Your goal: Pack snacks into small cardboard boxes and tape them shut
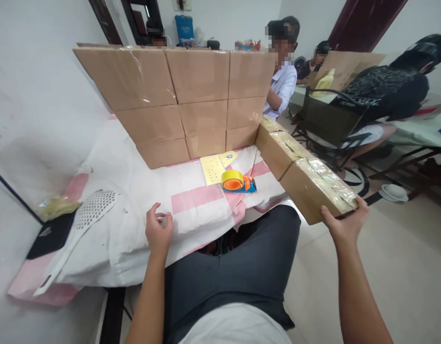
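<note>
My right hand (344,222) grips the near end of a taped cardboard box (315,186) that sticks out past the table's right edge. A second taped box (279,145) lies behind it, touching the cardboard wall (192,95). My left hand (158,231) rests on the white and pink cloth (134,191), fingers curled, with a small pale object at the fingertips. An orange and yellow tape roll in a blue dispenser (237,181) sits on the cloth between my hands, next to yellow perforated cards (214,168).
A white perforated paddle-like tool (82,224) and a black flat item (52,234) lie at the left. Other people sit at tables to the right behind a metal chair (331,124). A white dish (394,192) sits on the floor.
</note>
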